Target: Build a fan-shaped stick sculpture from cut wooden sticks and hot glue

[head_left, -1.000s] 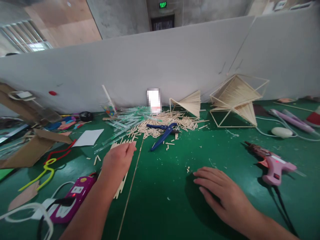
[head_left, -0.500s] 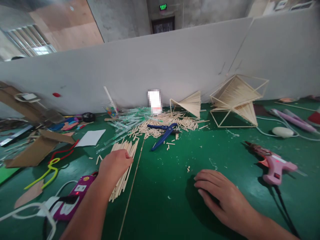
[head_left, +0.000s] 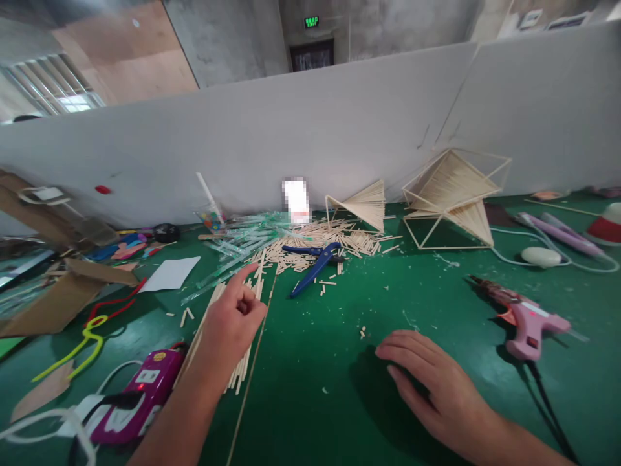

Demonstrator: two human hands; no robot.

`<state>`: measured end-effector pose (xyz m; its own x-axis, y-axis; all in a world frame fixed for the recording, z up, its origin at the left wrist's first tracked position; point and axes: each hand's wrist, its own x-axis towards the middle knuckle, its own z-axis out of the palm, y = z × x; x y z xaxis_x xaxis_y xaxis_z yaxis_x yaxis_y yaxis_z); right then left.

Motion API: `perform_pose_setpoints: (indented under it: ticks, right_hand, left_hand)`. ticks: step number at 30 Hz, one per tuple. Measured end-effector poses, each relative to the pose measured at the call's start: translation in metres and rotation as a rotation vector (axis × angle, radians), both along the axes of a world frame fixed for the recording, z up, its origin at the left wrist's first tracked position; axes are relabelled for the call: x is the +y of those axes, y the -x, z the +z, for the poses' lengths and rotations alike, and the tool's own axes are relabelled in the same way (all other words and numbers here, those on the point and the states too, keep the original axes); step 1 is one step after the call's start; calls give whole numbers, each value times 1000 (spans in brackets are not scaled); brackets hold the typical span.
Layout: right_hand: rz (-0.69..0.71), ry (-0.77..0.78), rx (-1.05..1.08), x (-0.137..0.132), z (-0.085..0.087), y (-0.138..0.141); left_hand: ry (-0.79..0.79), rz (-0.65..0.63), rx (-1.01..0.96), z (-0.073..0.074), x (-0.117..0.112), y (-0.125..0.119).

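Note:
My left hand (head_left: 231, 320) is over a bundle of long wooden sticks (head_left: 239, 374) on the green table (head_left: 315, 362). Its index finger points forward and the other fingers curl down against the thumb onto the bundle. How many sticks it grips is hidden under the hand. My right hand (head_left: 431, 382) lies flat on the green surface with fingers stretched, holding nothing. A pile of short cut sticks (head_left: 301, 252) and blue cutters (head_left: 313, 268) lie just beyond my left hand.
A pink glue gun (head_left: 526, 320) lies at the right with its cord. Stick-built frames (head_left: 453, 194) lean on the grey partition (head_left: 291, 129). At the left are a purple power strip (head_left: 140, 395), pipe cleaners (head_left: 82, 333), cardboard (head_left: 53, 304) and white paper (head_left: 169, 273).
My left hand went from lying flat on the sticks to curling over them, then rose slightly with the index finger pointing out. The bundle shifted a little. My right hand stayed put.

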<state>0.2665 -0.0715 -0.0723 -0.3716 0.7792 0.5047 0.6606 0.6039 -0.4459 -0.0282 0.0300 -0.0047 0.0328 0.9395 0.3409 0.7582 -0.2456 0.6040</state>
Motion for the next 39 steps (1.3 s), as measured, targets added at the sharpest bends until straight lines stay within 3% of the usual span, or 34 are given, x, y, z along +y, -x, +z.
perform_pose_setpoints:
  ticks: [4, 7, 15, 17, 21, 23, 32, 39]
  right_hand:
    - [-22, 7, 48, -1, 0, -2]
    - [-62, 29, 113, -1, 7, -4]
    - [-187, 467, 395, 11, 42, 32]
    - [-210, 404, 362, 19, 48, 45]
    - [-122, 26, 191, 36, 53, 63]
    - [-98, -63, 129, 43, 52, 68]
    - [-11, 37, 318, 54, 40, 75]
    - [7, 60, 341, 56, 37, 75]
  left_hand:
    - [17, -51, -355, -8, -12, -15]
    - [110, -116, -494, -14, -18, -23]
    - [197, -137, -601, -16, -24, -42]
    - [222, -151, -616, -17, -25, -48]
    - [233, -192, -627, -23, -28, -54]
    - [249, -200, -640, -25, -29, -56]
    - [336, -256, -724, -31, -31, -57]
    - [379, -239, -846, -31, -37, -65]
